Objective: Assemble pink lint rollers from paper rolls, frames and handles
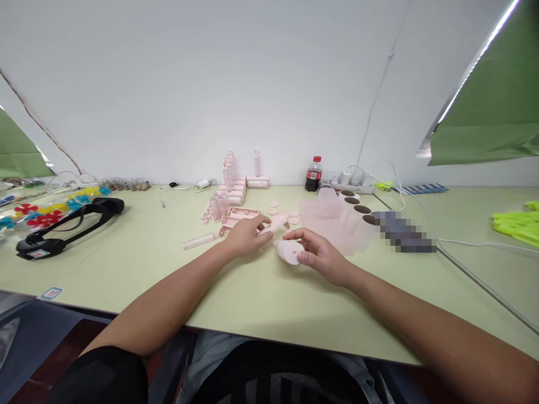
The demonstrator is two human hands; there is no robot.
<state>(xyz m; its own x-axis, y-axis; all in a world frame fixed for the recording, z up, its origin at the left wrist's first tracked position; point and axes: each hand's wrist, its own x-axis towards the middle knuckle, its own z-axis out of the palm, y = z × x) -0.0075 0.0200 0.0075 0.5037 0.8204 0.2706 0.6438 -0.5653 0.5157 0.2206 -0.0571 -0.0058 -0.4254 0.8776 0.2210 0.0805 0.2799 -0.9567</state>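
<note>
My right hand (322, 255) is closed around a pale pink cylinder (290, 252) just above the table. The cylinder's round end, with a small hole, faces me. Left of it, my left hand (246, 237) pinches a pale pink piece (277, 222) between thumb and fingers; its exact kind is unclear. Pink round discs (293, 220) lie behind my hands. Pink half-shell holders (242, 215) lie beyond my left hand, partly hidden by it. Beside them stand clear pink tubes (219, 206), and one clear tube (199, 241) lies on the table.
Upright pink tube assemblies (229, 171) stand near the wall. A cola bottle (314, 174) and power strip (347, 185) are at the back. Translucent pink sheets (328, 219) and open cylinders (362, 209) lie right, beside cables. A black headset strap (71, 227) lies left.
</note>
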